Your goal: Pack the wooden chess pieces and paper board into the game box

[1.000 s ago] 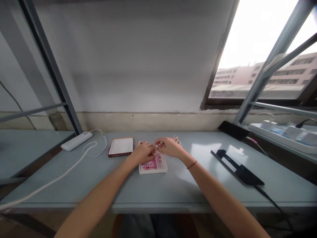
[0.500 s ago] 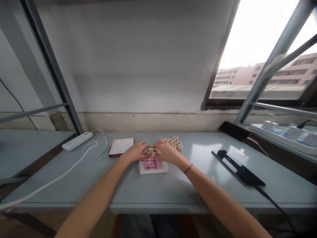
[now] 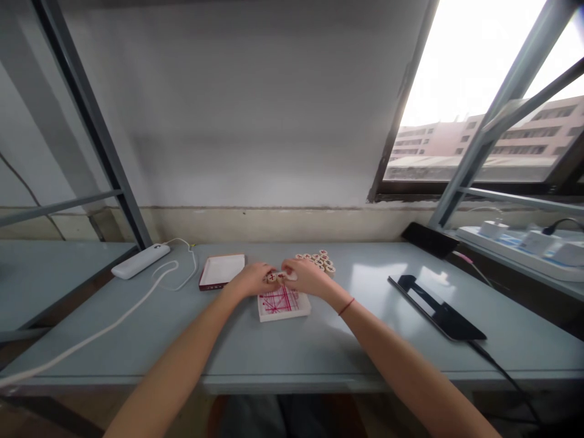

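Note:
My left hand and my right hand meet over the far end of a small white box. Between my fingertips sits a short row of round, light Chinese chess pieces with characters on top. Both hands are closed on this row, one from each end; some pieces are hidden by the fingers. Pink-red lines cover the inside of the box. Behind my right hand stands a cluster of several more pieces, partly covered by it. To the left of my left hand lies the box lid, white inside with a dark red edge.
A white power bank with a white cable lies at the left. On the right are a black tablet-like device with a black cable, another dark device and a power strip. Metal posts flank the desk.
My hands stay at the far end of the box, with slight finger movement around the pieces. The whole view has shifted a little; the other things lie as before.

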Available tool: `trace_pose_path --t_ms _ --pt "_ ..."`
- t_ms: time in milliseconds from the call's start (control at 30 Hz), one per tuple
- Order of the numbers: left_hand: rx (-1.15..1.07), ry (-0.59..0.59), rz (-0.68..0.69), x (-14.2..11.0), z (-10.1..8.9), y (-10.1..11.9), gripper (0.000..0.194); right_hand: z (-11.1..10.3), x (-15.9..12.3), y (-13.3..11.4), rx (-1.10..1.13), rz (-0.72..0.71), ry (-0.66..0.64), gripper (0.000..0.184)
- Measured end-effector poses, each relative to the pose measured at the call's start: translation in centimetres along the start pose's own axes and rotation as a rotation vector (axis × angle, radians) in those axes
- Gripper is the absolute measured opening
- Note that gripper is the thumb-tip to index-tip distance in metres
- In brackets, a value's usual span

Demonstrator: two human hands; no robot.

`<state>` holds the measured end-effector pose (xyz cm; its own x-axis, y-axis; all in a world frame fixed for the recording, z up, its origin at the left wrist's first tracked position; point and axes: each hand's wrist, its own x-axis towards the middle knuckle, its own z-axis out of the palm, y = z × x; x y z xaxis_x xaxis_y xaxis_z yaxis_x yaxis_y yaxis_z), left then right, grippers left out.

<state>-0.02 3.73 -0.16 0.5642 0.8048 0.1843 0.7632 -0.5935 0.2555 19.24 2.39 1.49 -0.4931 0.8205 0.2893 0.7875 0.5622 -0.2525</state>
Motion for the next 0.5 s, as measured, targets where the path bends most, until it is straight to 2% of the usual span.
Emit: trace_pose_path --t_ms 100,167,233,300,400,500 --pt "0.069 0.001 -0.006 0.4 0.4 0.7 0.042 -1.1 1.0 3.2 0.045 0.229 0.123 0.021" --pt "0.100 -0.019 0.006 0.5 0.5 1.2 0.039 -1.7 1.9 5.9 0.004 0.421 0.200 0.023" --pt "0.118 -0.038 0.018 0.5 0.5 1.5 0.036 -1.8 2.7 8.5 -0.057 0.639 0.170 0.028" --pt "0.118 -0.048 0.032 0.4 0.5 1.6 0.034 -1.5 3.4 10.3 -0.081 0.781 0.066 0.034" --pt "0.089 -0.049 0.063 0.1 0.5 1.5 0.032 -0.6 4.1 11.6 -0.087 0.874 -0.055 0.044" --pt "0.065 -0.045 0.075 0.0 0.6 1.3 0.031 0.0 4.7 12.1 -0.088 0.905 -0.078 0.048"
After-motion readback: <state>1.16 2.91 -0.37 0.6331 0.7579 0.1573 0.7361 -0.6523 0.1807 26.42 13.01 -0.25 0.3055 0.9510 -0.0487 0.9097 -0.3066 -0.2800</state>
